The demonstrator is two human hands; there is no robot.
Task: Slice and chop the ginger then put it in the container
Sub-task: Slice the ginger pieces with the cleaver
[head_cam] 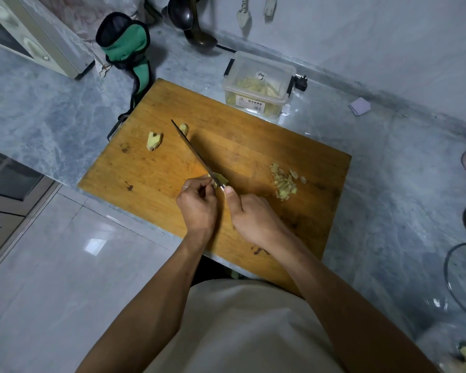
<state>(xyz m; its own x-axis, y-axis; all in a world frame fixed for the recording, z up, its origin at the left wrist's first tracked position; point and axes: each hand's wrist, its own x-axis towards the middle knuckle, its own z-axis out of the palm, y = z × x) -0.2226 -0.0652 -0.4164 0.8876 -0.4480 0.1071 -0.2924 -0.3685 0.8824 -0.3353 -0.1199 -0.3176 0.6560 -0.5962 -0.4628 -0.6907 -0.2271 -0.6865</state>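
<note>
Now — ginger piece (221,179) pinched in left grip (198,203), knife (197,154) clenched in right grip (253,216)

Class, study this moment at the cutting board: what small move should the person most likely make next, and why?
Probably press the knife down through the ginger piece for another slice. The blade already sits over that piece, the left hand pins it on the cutting board, and the right hand has its grip on the handle. The chopped pile is small, and two chunks wait uncut.
</note>
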